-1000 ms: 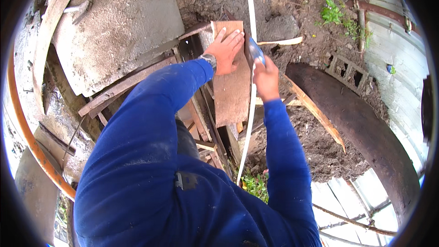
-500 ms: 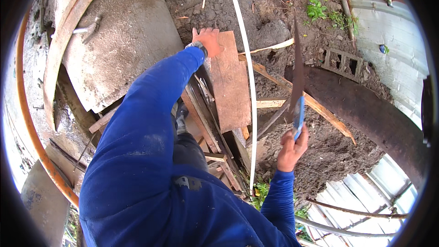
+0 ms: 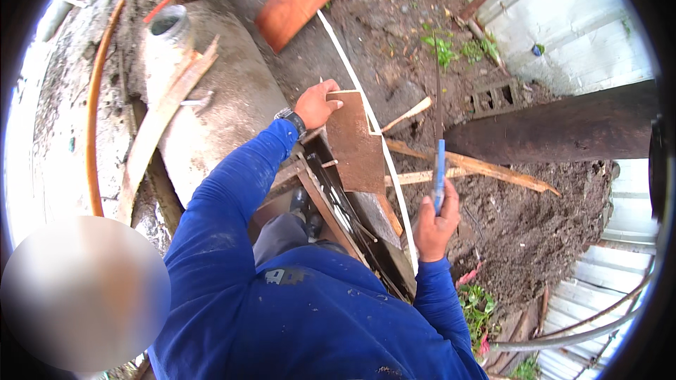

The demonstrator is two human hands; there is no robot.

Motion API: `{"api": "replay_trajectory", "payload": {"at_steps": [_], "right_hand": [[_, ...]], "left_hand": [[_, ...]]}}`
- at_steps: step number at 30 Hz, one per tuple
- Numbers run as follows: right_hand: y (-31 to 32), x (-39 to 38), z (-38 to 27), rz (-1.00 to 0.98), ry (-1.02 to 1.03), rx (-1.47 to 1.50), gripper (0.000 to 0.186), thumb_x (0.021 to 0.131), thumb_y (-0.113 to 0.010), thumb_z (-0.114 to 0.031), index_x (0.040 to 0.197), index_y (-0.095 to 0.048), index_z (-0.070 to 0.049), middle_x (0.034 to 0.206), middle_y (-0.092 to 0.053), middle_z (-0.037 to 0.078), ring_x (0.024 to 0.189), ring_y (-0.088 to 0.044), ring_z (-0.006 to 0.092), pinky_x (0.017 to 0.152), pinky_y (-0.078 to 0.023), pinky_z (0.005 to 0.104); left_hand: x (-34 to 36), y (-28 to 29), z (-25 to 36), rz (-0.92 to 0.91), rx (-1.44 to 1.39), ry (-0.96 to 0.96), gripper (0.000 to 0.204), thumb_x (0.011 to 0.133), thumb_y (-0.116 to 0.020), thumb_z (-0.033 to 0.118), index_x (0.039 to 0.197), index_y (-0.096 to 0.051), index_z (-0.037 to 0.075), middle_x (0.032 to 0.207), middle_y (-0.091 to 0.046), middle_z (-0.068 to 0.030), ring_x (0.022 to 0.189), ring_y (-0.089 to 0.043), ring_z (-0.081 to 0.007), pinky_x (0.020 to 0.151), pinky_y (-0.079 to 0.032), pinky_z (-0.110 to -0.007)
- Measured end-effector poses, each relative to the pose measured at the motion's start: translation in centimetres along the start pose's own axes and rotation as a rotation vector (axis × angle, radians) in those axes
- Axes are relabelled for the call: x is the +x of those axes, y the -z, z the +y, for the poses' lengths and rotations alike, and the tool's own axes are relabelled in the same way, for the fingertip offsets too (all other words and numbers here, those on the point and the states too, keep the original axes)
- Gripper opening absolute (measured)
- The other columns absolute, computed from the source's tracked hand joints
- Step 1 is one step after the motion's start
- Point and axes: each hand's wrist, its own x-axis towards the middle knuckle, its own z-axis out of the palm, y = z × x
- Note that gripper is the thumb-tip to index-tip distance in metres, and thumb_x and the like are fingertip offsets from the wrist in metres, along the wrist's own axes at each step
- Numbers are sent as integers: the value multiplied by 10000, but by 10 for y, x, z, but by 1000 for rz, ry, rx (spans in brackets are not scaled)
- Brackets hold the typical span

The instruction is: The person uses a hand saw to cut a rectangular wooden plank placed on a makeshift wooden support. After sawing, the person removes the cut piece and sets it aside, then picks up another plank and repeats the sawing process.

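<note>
A brown plywood piece (image 3: 355,148) with a stepped right edge rests on a wooden frame in front of me. My left hand (image 3: 318,105) has its fingers closed around the upper left corner of that piece. In my right hand (image 3: 436,222) is a handsaw (image 3: 439,169), held by its blue handle. Its thin dark blade points away from me, to the right of the plywood and apart from it.
A reddish board (image 3: 313,0) shows at the top. White pipe (image 3: 338,46) runs past the plywood. Loose wood strips (image 3: 486,172), a thick dark beam (image 3: 556,123) and a hollow block (image 3: 493,98) are on the right. At left, a split plank (image 3: 165,116) crosses a concrete slab (image 3: 239,63).
My left hand has gone from lying flat on the plywood to gripping its upper corner. The saw has shifted slightly left. A reddish board has come into view at the top.
</note>
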Motion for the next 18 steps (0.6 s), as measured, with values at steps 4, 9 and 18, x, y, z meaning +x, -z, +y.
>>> {"api": "replay_trajectory", "payload": {"at_steps": [4,9,18], "right_hand": [[-13,-30,-25,-411,137,-19,513,979,-690,-106,1462,-603,44,1156,-755,226,896,-741,298,849,-586,398],[8,-45,-45,-181,211,247,487,966,-679,-89,1431,-636,49,1059,-725,93,851,-614,141,797,-535,317],[-57,-46,-69,-465,186,438,531,1020,-624,-44,1526,-500,59,1251,-611,77,1018,-570,118,925,-503,283]], "left_hand": [[-34,53,33,318,42,-117,274,938,-789,217,1106,-664,41,1073,-742,-229,1076,-708,-422,943,-539,-485],[-123,182,62,514,61,-24,255,937,-791,170,1122,-685,30,981,-739,-162,969,-721,-288,911,-554,-428],[-356,344,44,904,530,200,301,901,-800,204,1122,-704,24,973,-747,-200,977,-738,-397,877,-566,-466]]}}
